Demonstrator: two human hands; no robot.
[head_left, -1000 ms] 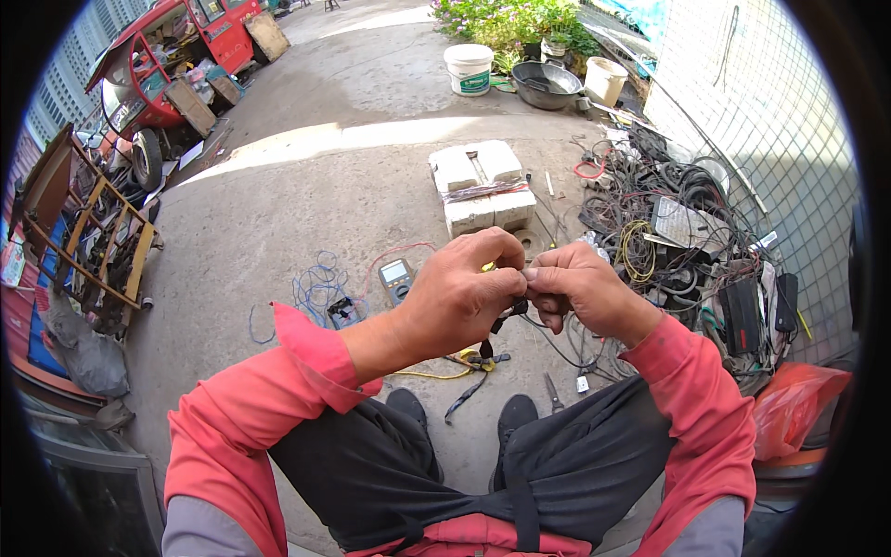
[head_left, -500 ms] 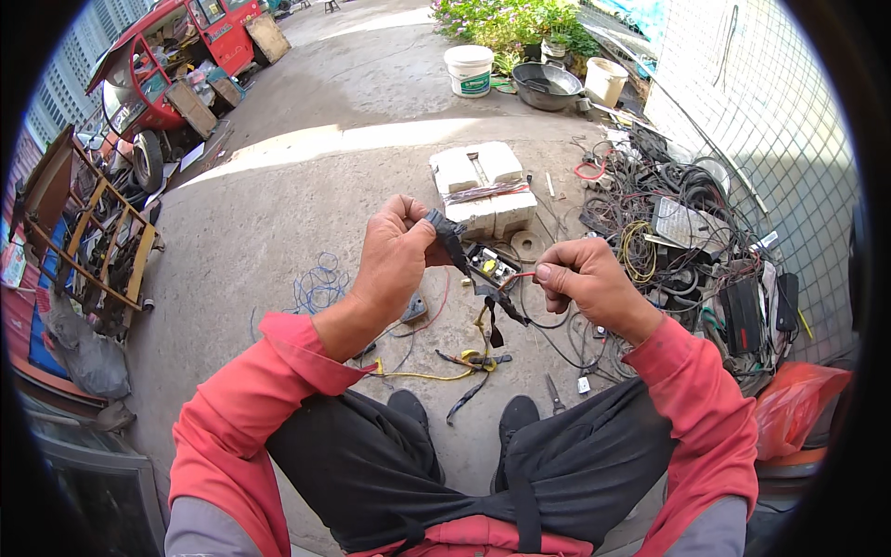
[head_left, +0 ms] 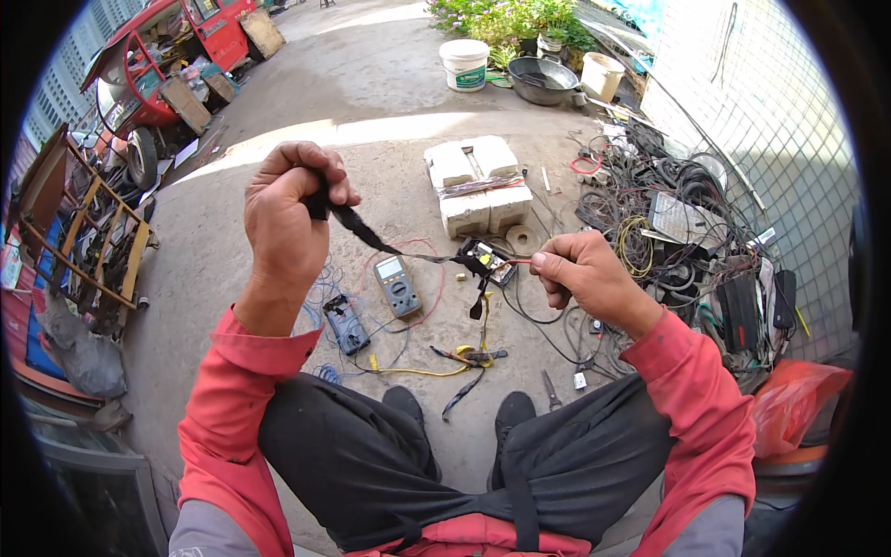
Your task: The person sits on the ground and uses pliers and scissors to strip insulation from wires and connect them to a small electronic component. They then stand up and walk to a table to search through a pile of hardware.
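High on the left, my left hand is closed round one end of a strip of black tape. The strip runs taut and twisted down to a dark wrapped bundle of wires. My right hand pinches a thin red wire that leads into this bundle. Just behind the bundle lies a small circuit board in a black case. On the ground below my left hand are a grey-blue multimeter and a second meter-like device. A yellow cable with black-taped ends lies before my feet.
A pale block stands ahead, with a round stone ring beside it. Tangled cables heap up at the right by a mesh fence. Scissors lie near my right shoe. A metal frame leans at the left.
My left hand has moved left and up, drawing the black strip out long from the bundle. My right hand stays nearly in place on the red wire. Both meters have come into view.
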